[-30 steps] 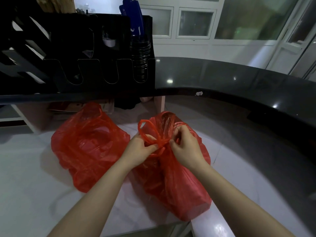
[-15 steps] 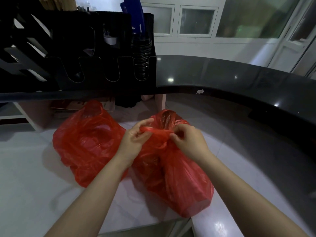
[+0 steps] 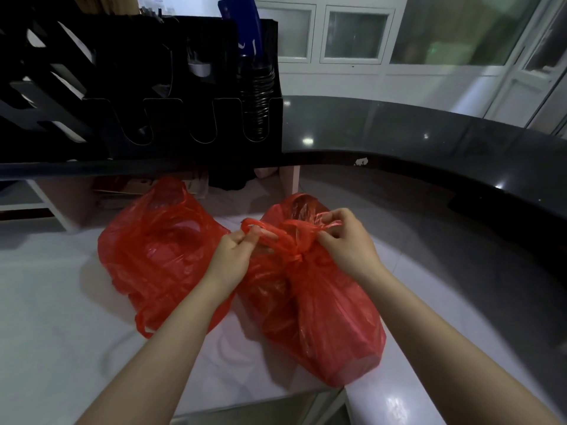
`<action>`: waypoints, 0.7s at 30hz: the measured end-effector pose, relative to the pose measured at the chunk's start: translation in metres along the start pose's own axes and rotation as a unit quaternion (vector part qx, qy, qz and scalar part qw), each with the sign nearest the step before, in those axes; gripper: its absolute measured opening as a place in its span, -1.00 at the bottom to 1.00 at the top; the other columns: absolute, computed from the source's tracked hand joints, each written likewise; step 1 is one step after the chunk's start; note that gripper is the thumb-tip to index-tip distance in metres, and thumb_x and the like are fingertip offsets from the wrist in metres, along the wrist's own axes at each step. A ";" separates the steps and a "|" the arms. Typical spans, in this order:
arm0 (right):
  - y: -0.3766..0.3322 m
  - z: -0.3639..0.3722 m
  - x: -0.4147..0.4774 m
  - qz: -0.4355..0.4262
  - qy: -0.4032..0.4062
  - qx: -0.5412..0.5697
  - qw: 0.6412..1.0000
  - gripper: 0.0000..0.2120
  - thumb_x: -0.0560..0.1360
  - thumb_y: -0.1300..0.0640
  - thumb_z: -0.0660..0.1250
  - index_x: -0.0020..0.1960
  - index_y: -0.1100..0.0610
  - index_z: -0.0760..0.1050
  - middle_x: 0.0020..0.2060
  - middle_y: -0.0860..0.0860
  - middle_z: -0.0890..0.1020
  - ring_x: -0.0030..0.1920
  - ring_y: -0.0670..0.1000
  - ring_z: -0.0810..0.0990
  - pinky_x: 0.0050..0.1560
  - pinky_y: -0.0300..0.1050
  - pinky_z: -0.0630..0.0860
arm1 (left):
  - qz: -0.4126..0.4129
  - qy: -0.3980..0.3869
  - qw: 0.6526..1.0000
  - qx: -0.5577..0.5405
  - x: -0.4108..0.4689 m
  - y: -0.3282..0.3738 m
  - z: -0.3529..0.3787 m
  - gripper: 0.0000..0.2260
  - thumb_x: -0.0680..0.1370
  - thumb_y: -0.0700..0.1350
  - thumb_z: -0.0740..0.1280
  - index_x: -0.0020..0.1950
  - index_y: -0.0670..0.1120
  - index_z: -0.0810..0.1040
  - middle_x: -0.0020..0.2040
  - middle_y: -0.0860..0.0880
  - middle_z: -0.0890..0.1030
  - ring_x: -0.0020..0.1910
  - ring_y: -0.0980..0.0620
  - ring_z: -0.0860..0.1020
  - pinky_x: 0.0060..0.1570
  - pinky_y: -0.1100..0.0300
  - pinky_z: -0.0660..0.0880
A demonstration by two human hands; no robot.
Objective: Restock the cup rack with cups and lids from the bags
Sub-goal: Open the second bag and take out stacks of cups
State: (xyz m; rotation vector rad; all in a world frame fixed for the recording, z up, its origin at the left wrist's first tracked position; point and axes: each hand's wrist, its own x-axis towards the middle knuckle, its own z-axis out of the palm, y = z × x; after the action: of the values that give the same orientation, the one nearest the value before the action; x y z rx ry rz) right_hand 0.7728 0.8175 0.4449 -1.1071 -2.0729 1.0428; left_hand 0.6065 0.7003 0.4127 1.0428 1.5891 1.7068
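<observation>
the tied red bag (image 3: 319, 305) sits on the white counter (image 3: 46, 302) right in front, w/ its knot (image 3: 296, 256) between both hands. left hand (image 3: 233, 256) pinches one handle loop (image 3: 260, 230) btwn thumb and curled fingers, pulling it left. right hand (image 3: 343, 240) pinches the other twisted handle end (image 3: 328, 223) w/ fingertips, rest of the fingers curled in. a 2nd red bag (image 3: 159, 250) lies just beside it on the left, touching or nearly, can't tell what's inside either one. up behind on the dark counter ledge (image 3: 399, 133) is the black cup rack (image 3: 184, 87), w/ a stack of dark lids (image 3: 257, 96) in the rightmost slot and a blue sleeve (image 3: 242, 26) sticking up above it.
</observation>
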 end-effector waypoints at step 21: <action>0.011 -0.002 -0.021 -0.165 -0.018 -0.169 0.971 -0.70 0.32 0.01 0.53 -0.05 -0.11 0.47 -0.10 -0.24 0.40 -0.13 -0.25 0.40 -0.19 -0.37 0.34 | -0.113 -0.079 0.981 0.134 0.004 0.003 0.031 -0.92 0.52 -0.13 0.37 -0.15 -0.02 0.64 -0.24 0.05 0.68 -0.23 0.11 0.64 -0.24 0.33 0.52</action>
State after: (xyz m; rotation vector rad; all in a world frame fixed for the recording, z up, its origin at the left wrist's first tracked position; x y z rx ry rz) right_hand 0.7894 0.8036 0.4341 -0.8541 -2.4208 0.5660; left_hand 0.6306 0.7200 0.4161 1.0510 1.7906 1.2531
